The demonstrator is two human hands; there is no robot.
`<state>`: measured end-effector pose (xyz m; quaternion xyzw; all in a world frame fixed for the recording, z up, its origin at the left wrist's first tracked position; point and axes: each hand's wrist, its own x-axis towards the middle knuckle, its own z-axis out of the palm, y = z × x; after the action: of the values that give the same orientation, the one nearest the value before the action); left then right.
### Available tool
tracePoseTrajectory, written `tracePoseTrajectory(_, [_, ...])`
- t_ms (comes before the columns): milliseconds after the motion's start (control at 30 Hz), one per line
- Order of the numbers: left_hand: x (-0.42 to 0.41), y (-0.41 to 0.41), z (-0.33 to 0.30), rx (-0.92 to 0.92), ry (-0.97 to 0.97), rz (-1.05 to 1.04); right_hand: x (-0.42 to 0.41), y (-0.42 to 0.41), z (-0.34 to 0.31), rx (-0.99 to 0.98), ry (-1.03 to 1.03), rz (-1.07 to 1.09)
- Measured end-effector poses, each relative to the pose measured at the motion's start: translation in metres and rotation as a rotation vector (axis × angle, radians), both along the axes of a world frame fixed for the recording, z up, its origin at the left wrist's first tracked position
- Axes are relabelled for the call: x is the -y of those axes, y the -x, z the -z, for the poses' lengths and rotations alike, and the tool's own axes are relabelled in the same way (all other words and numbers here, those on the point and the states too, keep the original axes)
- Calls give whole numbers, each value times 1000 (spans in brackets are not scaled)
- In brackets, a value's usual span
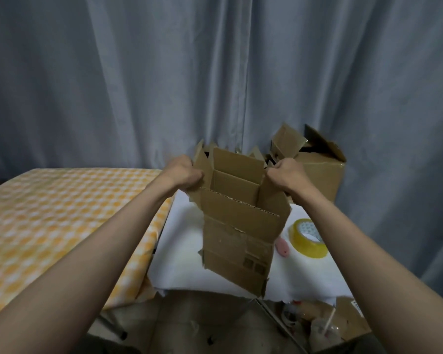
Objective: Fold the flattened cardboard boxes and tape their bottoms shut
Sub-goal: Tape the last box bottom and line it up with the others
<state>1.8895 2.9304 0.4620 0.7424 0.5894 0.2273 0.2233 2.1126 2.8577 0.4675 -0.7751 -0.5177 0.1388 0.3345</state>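
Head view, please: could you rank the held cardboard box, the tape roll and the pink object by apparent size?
1. Cardboard box, held up nearer the camera by left hand and right hand, which may exaggerate it.
2. Tape roll.
3. Pink object, partly hidden behind the box.

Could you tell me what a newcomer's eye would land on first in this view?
First, the opened cardboard box at centre, held up over the white table by the left hand and right hand at its top flaps. Next, the yellow tape roll on the table to its right.
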Motion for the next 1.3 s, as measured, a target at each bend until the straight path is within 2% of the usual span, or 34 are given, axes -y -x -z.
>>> tracePoseTrajectory(367, [-14,28,-8,-71,12,21,-22,-5,19,-173,-48,-16])
tracePoseTrajectory(667, [-16,7,-27,-38,-46,18,-36,-22,29,-92,29,-31])
tracePoseTrajectory(800, [-23,3,-31,-159,-23,5,-44,-21,54,-271,33,-44])
tracePoseTrajectory(933, [-27,27,-8,-183,77,-51,-54,-13,80,-366,31,-25])
tracePoseTrajectory(1100, [-23,59,34,10,157,-81,-56,-4,94,-423,5,-40])
tracePoseTrajectory(1300, [1,47,84,326,318,-55,-71,-28,84,-190,4,11])
